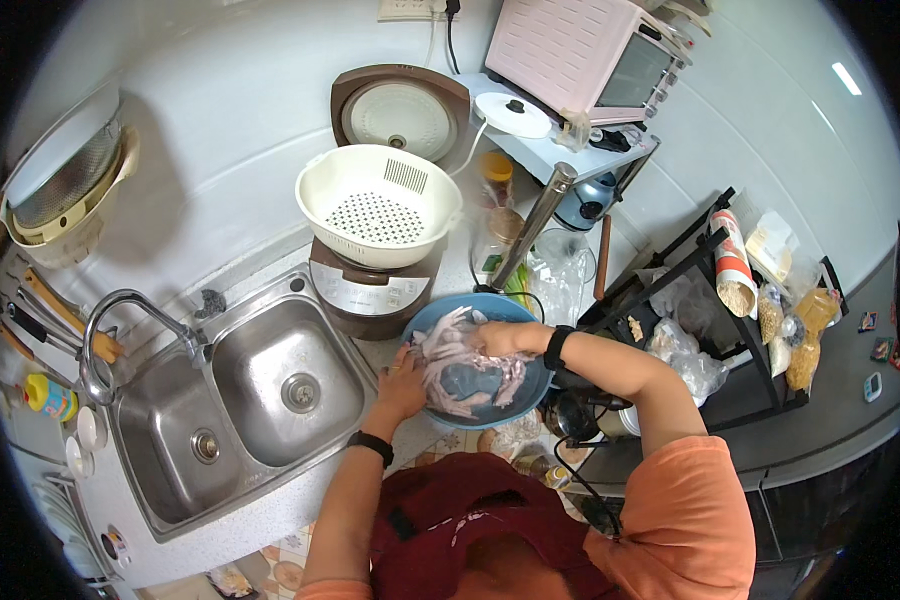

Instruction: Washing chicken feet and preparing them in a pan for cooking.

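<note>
Pale chicken feet (pixel 450 360) lie in a blue plastic basin (pixel 418 313) at the counter's corner, with some water at the bottom. My left hand (pixel 403 386) rests at the basin's left rim, its fingers over the edge and holding it. Inside the basin, my right hand (pixel 499 339) reaches in from the right among the chicken feet. Its fingertips are hidden there, so I cannot tell whether they grasp any. Black bands circle both wrists.
A double steel sink (pixel 292 360) with a curved faucet (pixel 131 296) lies left. Behind the basin, a white colander (pixel 379 206) sits on an open rice cooker (pixel 371 296). A metal shelf post (pixel 532 225) rises close behind my right hand. A black rack (pixel 709 285) with bagged food stands right.
</note>
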Demonstrator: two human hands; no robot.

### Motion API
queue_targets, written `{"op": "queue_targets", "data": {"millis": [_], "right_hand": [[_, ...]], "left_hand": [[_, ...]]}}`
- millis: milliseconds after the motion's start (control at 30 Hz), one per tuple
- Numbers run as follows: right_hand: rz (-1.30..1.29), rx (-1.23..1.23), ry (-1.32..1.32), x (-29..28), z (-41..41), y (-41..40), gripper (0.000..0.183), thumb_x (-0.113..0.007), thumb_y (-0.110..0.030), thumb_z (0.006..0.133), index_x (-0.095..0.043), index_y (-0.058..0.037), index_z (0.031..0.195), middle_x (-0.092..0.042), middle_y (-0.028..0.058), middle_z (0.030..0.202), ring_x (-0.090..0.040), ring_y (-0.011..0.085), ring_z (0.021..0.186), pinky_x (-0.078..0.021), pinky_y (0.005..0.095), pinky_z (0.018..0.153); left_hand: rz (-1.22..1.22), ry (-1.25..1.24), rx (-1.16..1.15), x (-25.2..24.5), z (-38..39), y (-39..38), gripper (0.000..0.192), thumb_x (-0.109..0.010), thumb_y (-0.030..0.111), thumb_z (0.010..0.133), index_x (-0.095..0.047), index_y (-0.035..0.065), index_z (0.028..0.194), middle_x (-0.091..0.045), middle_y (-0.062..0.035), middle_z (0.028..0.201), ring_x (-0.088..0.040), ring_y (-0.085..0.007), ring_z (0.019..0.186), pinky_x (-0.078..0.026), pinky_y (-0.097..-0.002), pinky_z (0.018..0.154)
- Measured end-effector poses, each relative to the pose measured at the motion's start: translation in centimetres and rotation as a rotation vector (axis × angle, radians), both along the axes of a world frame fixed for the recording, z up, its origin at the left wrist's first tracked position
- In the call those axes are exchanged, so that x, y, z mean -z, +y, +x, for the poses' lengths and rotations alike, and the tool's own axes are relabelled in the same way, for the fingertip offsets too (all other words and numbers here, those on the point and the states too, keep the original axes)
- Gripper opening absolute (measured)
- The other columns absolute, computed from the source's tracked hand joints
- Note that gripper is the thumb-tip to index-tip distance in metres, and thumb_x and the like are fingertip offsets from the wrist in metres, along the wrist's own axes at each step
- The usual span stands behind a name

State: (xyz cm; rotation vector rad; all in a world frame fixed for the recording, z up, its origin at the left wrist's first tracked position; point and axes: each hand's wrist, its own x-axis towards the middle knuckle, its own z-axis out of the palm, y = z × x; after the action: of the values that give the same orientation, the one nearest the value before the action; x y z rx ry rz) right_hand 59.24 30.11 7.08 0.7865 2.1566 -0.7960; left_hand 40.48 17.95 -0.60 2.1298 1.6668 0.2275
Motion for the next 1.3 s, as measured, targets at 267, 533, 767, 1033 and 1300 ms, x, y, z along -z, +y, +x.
{"op": "queue_targets", "data": {"millis": [267,533,767,1033,1300], "right_hand": [[0.212,0.036,-0.137,6.7,-1.9,-0.1,0.095,-0.062,-0.032,0.065,0.004,-0.0201,0.132,-0.026,0.0194,0.130,-0.031,0.0326,0.117,-0.0325,0.0427,0.090],[0.082,-0.077,-0.185,5.6,-1.5,-2.4,0.087,-0.060,-0.028,0.067,-0.003,-0.0222,0.132,-0.013,0.0179,0.134,-0.029,0.0358,0.116,-0.0313,0.0443,0.090],[-0.044,-0.023,0.015,6.1,2.8,-5.0,0.069,-0.052,-0.018,0.071,-0.018,-0.0253,0.131,-0.011,0.0157,0.135,-0.024,0.0362,0.119,-0.0259,0.0441,0.094],[-0.028,0.090,0.233,5.2,6.3,-3.9,0.080,-0.062,-0.026,0.067,-0.015,-0.0086,0.130,-0.036,0.0213,0.122,-0.037,0.0325,0.111,-0.0336,0.0384,0.087],[0.107,-0.107,-0.170,2.8,3.9,-4.1,0.108,-0.075,-0.036,0.050,-0.009,-0.0106,0.132,-0.026,0.0280,0.126,-0.037,0.0351,0.110,-0.0323,0.0410,0.089]], "left_hand": [[-0.032,0.063,0.027,-0.6,0.2,-0.3,0.037,-0.040,0.017,0.080,-0.042,0.0113,0.116,-0.028,-0.0075,0.127,-0.009,-0.0250,0.125,-0.026,-0.0529,0.091],[0.043,0.060,0.035,0.1,0.1,-0.1,0.038,-0.048,0.015,0.074,-0.044,0.0074,0.111,-0.031,-0.0066,0.125,-0.011,-0.0246,0.125,-0.029,-0.0533,0.088],[-0.019,0.113,0.054,-1.4,0.4,-0.1,0.045,-0.048,0.018,0.074,-0.036,0.0060,0.116,-0.032,-0.0096,0.124,-0.015,-0.0262,0.124,-0.014,-0.0584,0.093],[-0.096,0.206,0.239,-2.2,1.0,2.4,0.063,-0.050,0.034,0.075,-0.025,0.0024,0.124,-0.027,-0.0175,0.127,-0.025,-0.0305,0.119,-0.007,-0.0572,0.095],[-0.280,0.475,0.385,-3.1,4.1,4.3,0.096,-0.055,0.056,0.066,-0.008,0.0009,0.130,-0.017,-0.0257,0.130,-0.025,-0.0394,0.117,-0.022,-0.0495,0.094]]}}
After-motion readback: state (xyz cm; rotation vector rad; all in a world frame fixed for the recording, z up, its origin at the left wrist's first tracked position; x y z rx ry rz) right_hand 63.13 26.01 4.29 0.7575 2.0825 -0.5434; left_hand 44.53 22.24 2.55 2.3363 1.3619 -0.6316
